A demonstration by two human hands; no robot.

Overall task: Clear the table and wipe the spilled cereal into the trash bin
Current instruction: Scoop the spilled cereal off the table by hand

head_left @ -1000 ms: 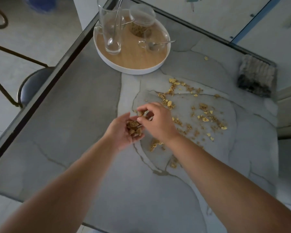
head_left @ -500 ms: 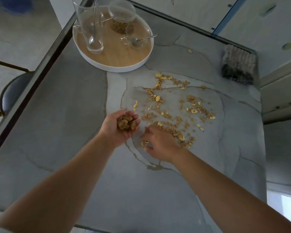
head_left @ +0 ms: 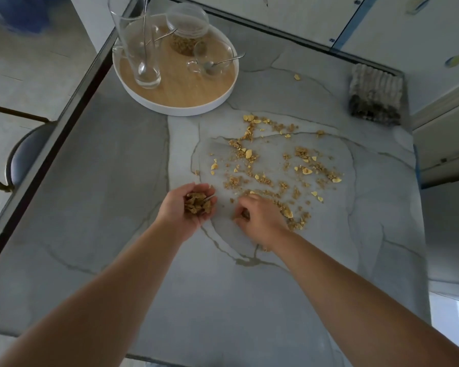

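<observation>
- The spilled cereal (head_left: pixel 270 168) lies scattered across the middle of the table (head_left: pixel 90 207). It looks light, dry and brittle, so I judge gentle pinches of small clumps work best.
- My left hand (head_left: pixel 188 207) cups a heap of it, and my right hand (head_left: pixel 260 221) pinches bits off the tabletop just beside.
- I can read no brand or writing anywhere.

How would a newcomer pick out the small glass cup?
At the far-left corner of the grey marble-patterned table sits a round white tray with a wooden floor. The small clear glass cup stands on its right side. Unlike the tall glass pitcher and lidded cereal jar beside it, it is low and open, its metal spoon pointing right.
</observation>
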